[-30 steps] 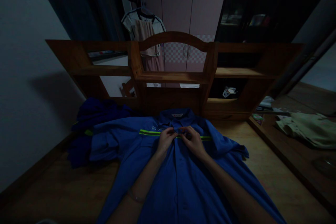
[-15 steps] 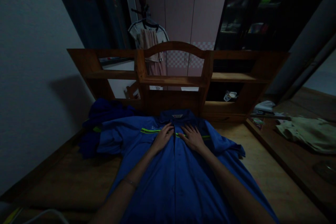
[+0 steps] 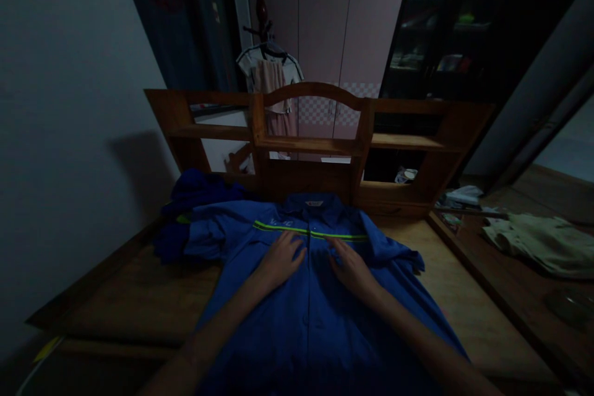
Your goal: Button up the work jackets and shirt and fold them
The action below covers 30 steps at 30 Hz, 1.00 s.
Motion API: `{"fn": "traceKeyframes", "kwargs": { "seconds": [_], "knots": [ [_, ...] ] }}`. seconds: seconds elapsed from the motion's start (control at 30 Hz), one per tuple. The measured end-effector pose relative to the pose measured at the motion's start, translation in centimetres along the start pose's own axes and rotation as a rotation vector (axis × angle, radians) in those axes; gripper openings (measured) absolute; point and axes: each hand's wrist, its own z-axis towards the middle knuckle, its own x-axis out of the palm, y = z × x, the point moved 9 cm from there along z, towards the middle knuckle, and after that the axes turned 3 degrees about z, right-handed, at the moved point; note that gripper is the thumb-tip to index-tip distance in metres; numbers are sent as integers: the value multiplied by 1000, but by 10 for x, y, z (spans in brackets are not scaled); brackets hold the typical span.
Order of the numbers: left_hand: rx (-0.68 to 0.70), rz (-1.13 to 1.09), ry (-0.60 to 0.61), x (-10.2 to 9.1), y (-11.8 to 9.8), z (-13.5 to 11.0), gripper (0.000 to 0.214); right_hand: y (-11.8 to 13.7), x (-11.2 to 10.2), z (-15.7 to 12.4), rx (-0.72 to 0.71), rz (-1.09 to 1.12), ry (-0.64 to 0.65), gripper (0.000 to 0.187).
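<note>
A blue short-sleeved work shirt (image 3: pixel 297 322) lies spread face up on the wooden boards, its collar pointing away from me. A yellow-green stripe runs across its chest, with pale lettering above it on the left. My left hand (image 3: pixel 283 258) is over the left chest just below the stripe, fingers apart and slightly bent. On the other side of the button line, my right hand (image 3: pixel 350 266) hovers at or just above the cloth, its fingers spread. Neither hand grips the fabric. Whether the fingertips touch it I cannot tell.
A crumpled dark blue garment (image 3: pixel 197 189) lies beside the left sleeve. Behind the collar stands a wooden shelf headboard (image 3: pixel 310 145). Pale folded cloth (image 3: pixel 538 241) rests on a brown surface at right. A white wall (image 3: pixel 69 136) bounds the left side.
Both hands have drawn back toward me from the upper chest, uncovering the stripe and lettering. They have lifted from lying flat on the shirt. The camera view has shifted slightly.
</note>
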Motion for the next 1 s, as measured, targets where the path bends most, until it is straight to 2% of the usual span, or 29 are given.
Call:
{"fn": "traceKeyframes", "kwargs": {
  "seconds": [0.07,0.13,0.2,0.27,0.4,0.57,0.73,1.0],
  "knots": [
    [-126,-129,39,7,-7,-14,28,17,6,-18,4,92,68,38],
    [-278,-252,92,21,-5,-26,24,27,11,-28,23,121,109,30],
    [-399,-367,131,36,2,-33,23,30,14,-29,40,112,117,26],
    [-451,-442,144,46,7,-35,24,30,18,-27,45,94,119,22],
    [-447,-451,119,50,13,-30,23,25,24,-23,36,61,123,23],
    [-464,-482,185,57,17,-28,18,25,28,-25,18,10,141,28],
    [-458,-492,183,53,14,-28,14,29,30,-29,-13,-81,166,30],
    [-457,-520,190,52,14,-29,13,24,36,-33,-13,-202,182,22]
  ]
}}
